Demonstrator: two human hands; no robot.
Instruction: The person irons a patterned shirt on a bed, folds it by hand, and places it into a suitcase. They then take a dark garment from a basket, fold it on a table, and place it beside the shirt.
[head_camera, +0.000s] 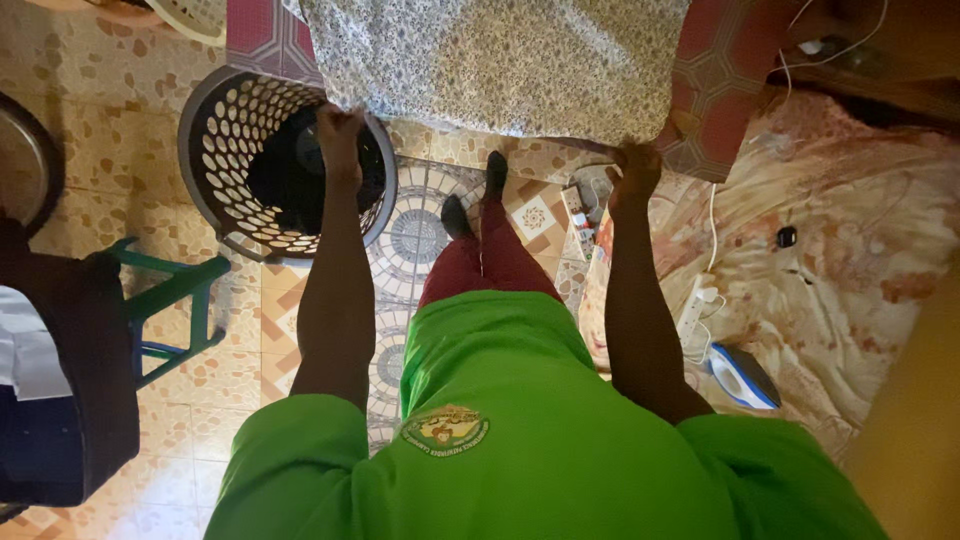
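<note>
A pale floral cloth (500, 60) is stretched out in front of me, held up by its near edge. My left hand (338, 130) grips the cloth's left corner, above a dark laundry basket (215, 120). My right hand (636, 170) grips the cloth's right corner. Both arms reach forward from green sleeves. Below the cloth my feet and red trousers (485, 260) stand on a patterned tiled floor (420, 240).
The perforated basket holds dark clothing. A green stool (175, 300) with dark fabric stands at left. A blue and white iron (745, 375) with a white cord lies on a patterned spread (850, 250) at right. Red patterned fabric (720, 90) hangs behind the cloth.
</note>
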